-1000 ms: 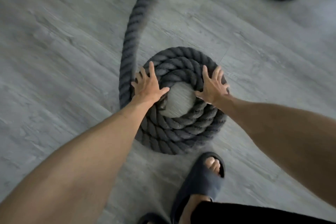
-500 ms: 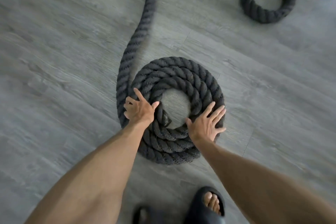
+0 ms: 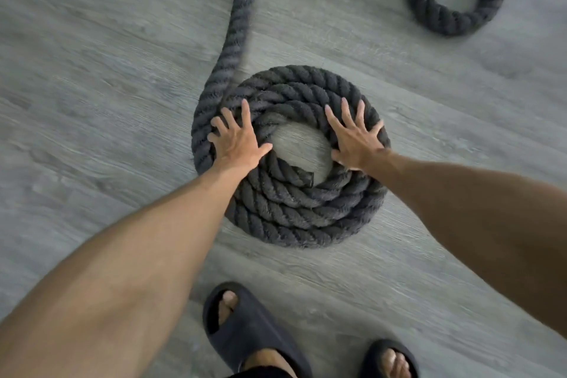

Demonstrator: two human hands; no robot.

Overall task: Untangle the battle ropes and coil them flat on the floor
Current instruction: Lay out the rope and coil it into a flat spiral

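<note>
The left hand (image 3: 237, 144) lies flat with its fingers spread, palm down on the left side of the coil (image 3: 291, 156), gripping nothing; its fingertips reach over the turns toward the far side. The right hand (image 3: 356, 138) rests the same way on the right side of the coil, fingers splayed and pressed onto the rope, thumb pointing toward the coil's open centre, with nothing closed in its grasp. Both bare forearms run from the near edge of the view up to the coil.

The coil is one dark grey twisted battle rope wound flat on the grey wood-look floor (image 3: 92, 101) in about three turns, though the left forearm covers part of its near-left side, so the count there is uncertain. The rope end (image 3: 302, 176) sits inside the coil at the near side of the bare centre. From the coil's left edge a single free length of rope (image 3: 236, 27) runs away to the top of the view, where it is cut off and blurred. Well beyond the coil to its far right lies one separate rope loop (image 3: 454, 3), its top cut off by the frame.

Near the coil's closest edge are two dark open-toe slippers: one (image 3: 245, 328) seen almost whole, the other (image 3: 389, 359) cut by the bottom edge. No writing can be read.
</note>
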